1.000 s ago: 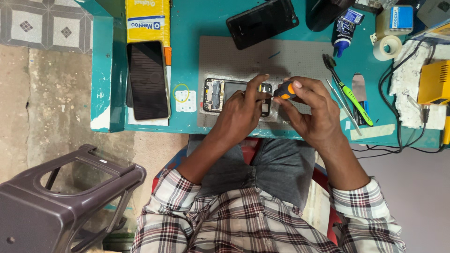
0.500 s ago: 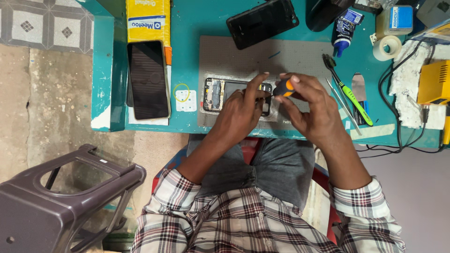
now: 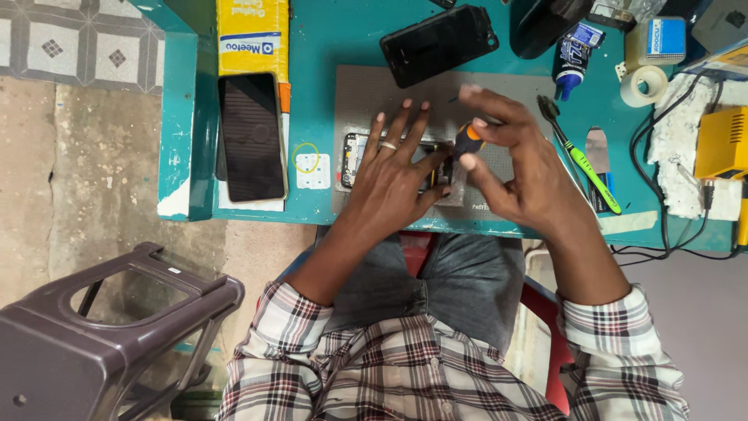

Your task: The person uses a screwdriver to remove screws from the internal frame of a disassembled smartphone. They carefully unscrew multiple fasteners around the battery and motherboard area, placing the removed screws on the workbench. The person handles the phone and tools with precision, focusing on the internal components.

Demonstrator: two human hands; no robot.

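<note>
Left hand hides most of opened phone; screwdriver tip unseen; right fingertips blurred.

This looks like a small phone repair shop. On the teal table lies a grey work mat with an opened phone on it — more phones sit close by. Around them are fixing things — a glue bottle, a roll of tape, a green tool and wires. The floor is bare and worn.
</note>
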